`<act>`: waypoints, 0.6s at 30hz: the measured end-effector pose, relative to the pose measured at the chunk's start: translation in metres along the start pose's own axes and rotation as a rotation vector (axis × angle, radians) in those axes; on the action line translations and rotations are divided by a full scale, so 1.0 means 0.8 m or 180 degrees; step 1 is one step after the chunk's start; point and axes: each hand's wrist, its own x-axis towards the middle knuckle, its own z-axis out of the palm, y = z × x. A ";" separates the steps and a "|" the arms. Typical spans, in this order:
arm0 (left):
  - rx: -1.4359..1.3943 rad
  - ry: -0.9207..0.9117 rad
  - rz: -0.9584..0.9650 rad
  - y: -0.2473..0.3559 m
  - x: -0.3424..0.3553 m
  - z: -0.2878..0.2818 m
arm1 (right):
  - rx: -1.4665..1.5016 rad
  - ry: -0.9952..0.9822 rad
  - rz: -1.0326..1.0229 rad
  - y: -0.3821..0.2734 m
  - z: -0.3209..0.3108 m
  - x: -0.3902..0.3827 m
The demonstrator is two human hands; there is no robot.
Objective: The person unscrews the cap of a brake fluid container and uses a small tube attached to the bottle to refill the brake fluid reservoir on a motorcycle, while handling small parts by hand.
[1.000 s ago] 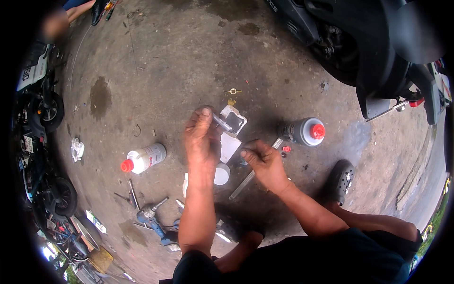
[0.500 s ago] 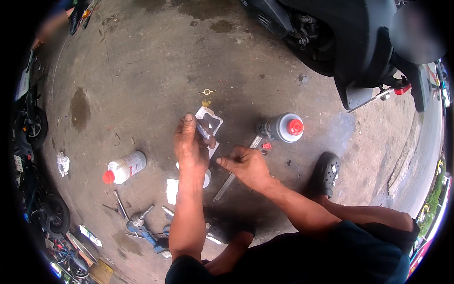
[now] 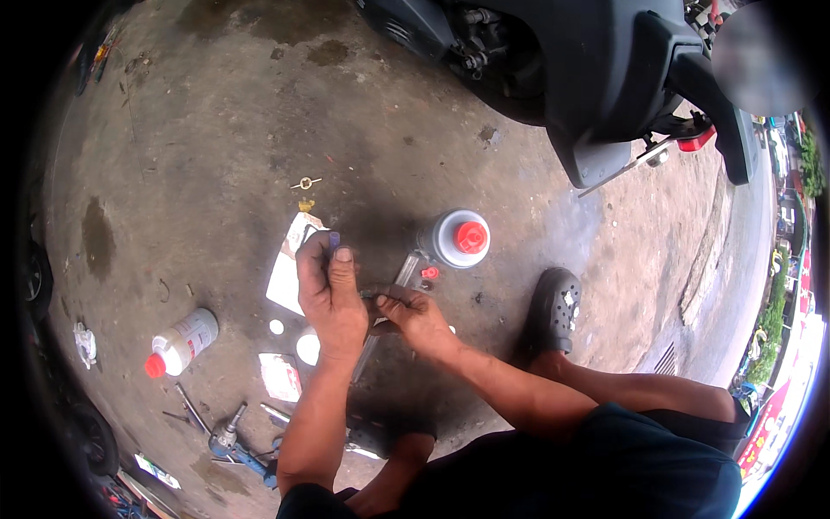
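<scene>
My left hand (image 3: 333,298) is closed on a slim purplish tube (image 3: 334,240), held upright with its top showing above the thumb. My right hand (image 3: 415,322) meets it from the right, thumb and fingers pinched on something I cannot make out. Beneath them lie white paper packaging (image 3: 287,275), a white round lid (image 3: 307,348) and a long clear strip (image 3: 403,275). A grey bottle with a red cap (image 3: 454,242) stands beyond my right hand, beside a small red cap (image 3: 430,273). A small brass-coloured fitting (image 3: 306,183) lies farther forward.
A dark scooter (image 3: 605,78) fills the upper right. At lower left lie a white bottle (image 3: 181,346), a blue power tool (image 3: 229,445) and metal tools (image 3: 192,408) on the stained concrete floor (image 3: 190,147). My clog-shod foot (image 3: 558,311) is at the right; wheels line the left edge.
My hands have come together, and the tube in my left hand is now upright instead of slanting. The view has shifted, so the floor items sit farther left.
</scene>
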 end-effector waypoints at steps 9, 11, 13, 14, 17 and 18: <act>-0.1087 0.1062 -0.1222 -0.009 0.021 -0.003 | 0.0286 -0.0602 0.0196 -0.026 0.029 -0.007; -0.1625 0.1241 -0.1663 -0.006 0.030 -0.013 | 0.0448 -0.0623 0.0167 -0.025 0.028 -0.002; -0.1853 0.1118 -0.1823 -0.002 0.034 -0.018 | 0.0605 -0.0363 0.0296 -0.025 0.025 0.001; -0.1806 0.1140 -0.1804 -0.006 0.033 -0.029 | 0.0697 -0.0258 0.0334 -0.024 0.023 0.003; -0.1605 -0.0121 -0.1630 -0.009 0.026 -0.058 | 0.1253 -0.0614 0.0476 -0.029 0.019 0.006; -0.1596 -0.0105 -0.1628 -0.003 0.026 -0.061 | 0.1255 -0.0625 0.0491 -0.031 0.019 0.007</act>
